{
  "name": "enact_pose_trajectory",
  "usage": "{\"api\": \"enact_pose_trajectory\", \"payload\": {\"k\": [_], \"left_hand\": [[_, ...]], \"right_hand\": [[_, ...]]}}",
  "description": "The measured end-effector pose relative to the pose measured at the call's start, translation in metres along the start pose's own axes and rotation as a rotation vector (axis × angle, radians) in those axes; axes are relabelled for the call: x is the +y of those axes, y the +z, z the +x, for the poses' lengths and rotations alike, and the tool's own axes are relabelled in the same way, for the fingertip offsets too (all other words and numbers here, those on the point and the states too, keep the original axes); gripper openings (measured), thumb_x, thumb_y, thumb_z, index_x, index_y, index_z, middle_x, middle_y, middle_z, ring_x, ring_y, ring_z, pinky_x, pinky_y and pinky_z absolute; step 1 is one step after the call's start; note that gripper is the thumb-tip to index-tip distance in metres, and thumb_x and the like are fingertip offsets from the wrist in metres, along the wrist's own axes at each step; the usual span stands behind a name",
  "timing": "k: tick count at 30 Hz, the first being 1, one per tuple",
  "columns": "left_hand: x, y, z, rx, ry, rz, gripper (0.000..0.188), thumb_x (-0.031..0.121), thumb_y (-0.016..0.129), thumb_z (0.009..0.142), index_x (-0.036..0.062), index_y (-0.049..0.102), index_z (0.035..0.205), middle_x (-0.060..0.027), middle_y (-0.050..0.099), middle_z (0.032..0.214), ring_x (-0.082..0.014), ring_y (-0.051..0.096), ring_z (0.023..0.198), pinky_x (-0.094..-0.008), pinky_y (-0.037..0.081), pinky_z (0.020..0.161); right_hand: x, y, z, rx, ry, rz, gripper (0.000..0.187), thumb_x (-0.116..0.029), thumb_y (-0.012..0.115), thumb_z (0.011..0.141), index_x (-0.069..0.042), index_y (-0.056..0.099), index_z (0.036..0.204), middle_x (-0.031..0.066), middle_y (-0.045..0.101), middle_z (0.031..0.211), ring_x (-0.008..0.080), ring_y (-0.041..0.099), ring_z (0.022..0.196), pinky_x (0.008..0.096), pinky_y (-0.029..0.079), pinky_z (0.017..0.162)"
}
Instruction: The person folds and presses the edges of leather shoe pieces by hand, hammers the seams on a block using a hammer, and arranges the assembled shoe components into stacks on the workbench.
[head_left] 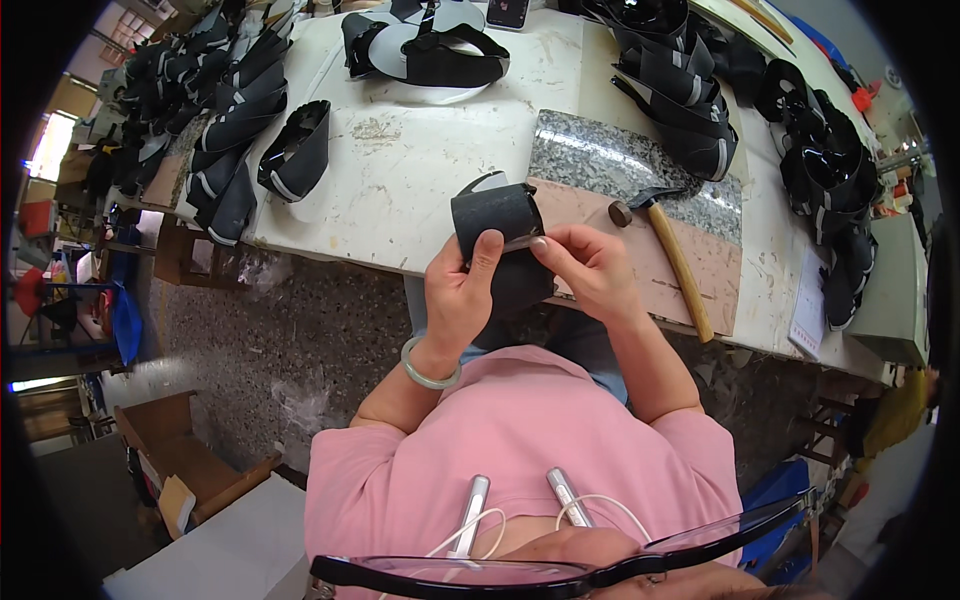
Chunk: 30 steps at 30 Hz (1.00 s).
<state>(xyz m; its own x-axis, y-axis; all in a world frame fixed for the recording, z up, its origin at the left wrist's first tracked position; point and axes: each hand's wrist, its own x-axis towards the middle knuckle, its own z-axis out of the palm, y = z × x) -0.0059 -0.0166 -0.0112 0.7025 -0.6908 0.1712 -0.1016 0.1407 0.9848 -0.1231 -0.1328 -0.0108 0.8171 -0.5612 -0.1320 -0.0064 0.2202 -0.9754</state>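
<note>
One black piece point(495, 215), bent from matt, sheet-like material into a curved band, is held up at the centre of the frame, before the near edge of the tabletop point(385, 185). A pale edge shows along its top, and more dark material hangs beneath it.

The left hand point(462, 285) grips it from the left: the thumb lies straight across the front, while the other fingers are mostly hidden behind. The fingers of the right hand point(592, 268) are closed in a pinch, thumb against forefinger, at its right edge, where a thin greyish strip point(518, 243) runs; whether the strip belongs to the piece cannot be told.

A smooth, pale green bangle point(430, 366) circles the left wrist, and the shirt point(540, 410) is soft pink cloth.

Right of the hands, a hammer point(680, 265) with a smooth wooden handle lies across a flat pinkish board point(718, 285). Behind that is a speckled grey stone slab point(590, 150).

A single black looped piece point(296, 150) lies at the upper left, just beside an overlapping row of similar ones point(237, 140). More curved black pieces point(690, 100) overlap at the upper right. A grey-and-black bundle point(400, 50) sits at the top centre, near a dark phone point(507, 12).
</note>
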Motion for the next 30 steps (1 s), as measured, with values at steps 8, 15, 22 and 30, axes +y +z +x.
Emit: {"api": "enact_pose_trajectory", "payload": {"k": [8, 15, 22, 30], "left_hand": [[-0.006, -0.015, 0.007, -0.224, -0.858, -1.05, 0.042, 0.039, 0.048, 0.096, 0.0024, 0.055, 0.114, -0.0091, 0.064, 0.106, -0.0177, 0.065, 0.091, -0.0324, 0.054, 0.081], [0.01, -0.02, 0.002, -0.234, -0.665, -0.965, 0.044, 0.039, 0.046, 0.096, 0.0021, 0.051, 0.119, -0.0099, 0.062, 0.11, -0.0185, 0.063, 0.098, -0.036, 0.052, 0.087], [-0.002, -0.027, 0.001, -0.209, -0.583, -0.887, 0.036, 0.029, 0.055, 0.094, 0.0012, 0.054, 0.116, -0.0098, 0.062, 0.11, -0.018, 0.063, 0.096, -0.0334, 0.052, 0.085], [0.036, -0.041, -0.014, -0.118, -0.123, -0.159, 0.038, -0.003, 0.066, 0.081, -0.0058, 0.054, 0.117, -0.0085, 0.062, 0.106, -0.013, 0.061, 0.091, -0.024, 0.052, 0.077]], "right_hand": [[0.001, 0.013, -0.005, -0.111, -0.187, 0.013, 0.012, -0.011, 0.063, 0.09, 0.0, 0.063, 0.087, -0.0038, 0.055, 0.075, 0.003, 0.049, 0.067, 0.0184, 0.038, 0.057], [0.015, -0.006, 0.005, -0.283, 0.012, 0.144, 0.013, -0.012, 0.061, 0.091, 0.001, 0.062, 0.092, -0.0021, 0.057, 0.081, 0.0038, 0.05, 0.068, 0.0183, 0.04, 0.059], [0.006, 0.005, 0.003, -0.227, 0.037, 0.37, 0.014, -0.013, 0.062, 0.09, 0.0, 0.06, 0.095, -0.0005, 0.061, 0.08, 0.0059, 0.054, 0.069, 0.0195, 0.044, 0.06], [0.012, 0.033, 0.007, -0.126, -0.22, -0.103, 0.01, -0.009, 0.063, 0.087, -0.001, 0.058, 0.09, 0.0011, 0.058, 0.068, 0.0049, 0.051, 0.059, 0.022, 0.041, 0.052]]}}
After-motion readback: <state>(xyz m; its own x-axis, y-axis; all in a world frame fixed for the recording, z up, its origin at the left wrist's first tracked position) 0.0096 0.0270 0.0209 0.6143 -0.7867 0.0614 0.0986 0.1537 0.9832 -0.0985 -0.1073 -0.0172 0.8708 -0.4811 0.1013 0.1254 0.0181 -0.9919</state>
